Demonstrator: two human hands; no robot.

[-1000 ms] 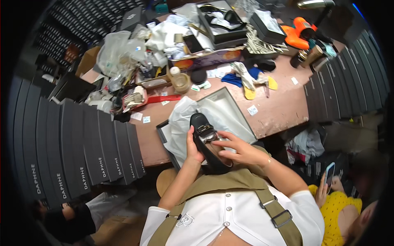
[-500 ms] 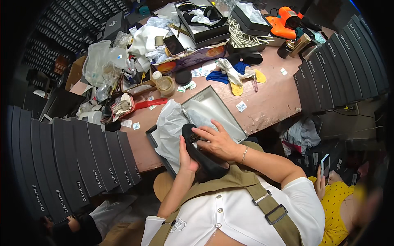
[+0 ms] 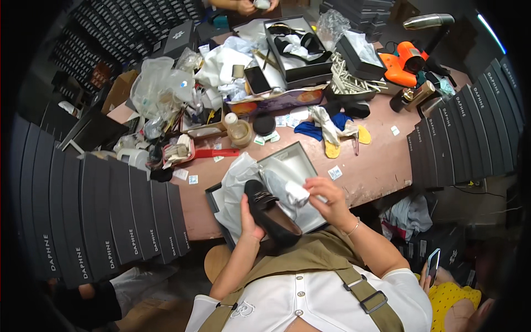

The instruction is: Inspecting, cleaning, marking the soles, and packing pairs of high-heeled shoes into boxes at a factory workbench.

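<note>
Right hand (image 3: 328, 202): thumb and fingertips are closing together on a crumpled white-and-silver wad (image 3: 296, 193), apparently paper stuffing, and are holding it just beside the shoe's opening.

Left hand (image 3: 251, 224): fingers and thumb are clamping the side of a black low-cut loafer with a dark strap-like ornament (image 3: 271, 217). This shoe is tilting toe-away over the near edge of the box, its heel pointing toward the wearer's lap.

Handling notes, by judgement: the left grip is serving best by staying firm at the sides without squeezing the upper out of shape. The right hand is doing well in using fingertips alone; a light pinch is probably sparing the wad from tearing. Keeping it clear of the ornament is seeming wise, since loose paper could be catching there.

Beneath: an open dark grey shoebox with a pale lining (image 3: 299, 150) is lying askew, containing crumpled white tissue paper (image 3: 237, 176) and a bundle in greyish translucent wrap (image 3: 272, 178). Whether the wad is touching that bundle, one cannot tell.

Beyond: a worn pinkish tabletop (image 3: 376, 160) is bearing a red-handled implement (image 3: 215, 152), a round black disc-like container (image 3: 264, 124) and blue-and-white cloths with yellow pads (image 3: 326, 128).

Flanking: upright rows of dark grey boxes are standing left (image 3: 94, 216) and right (image 3: 459, 138).
</note>
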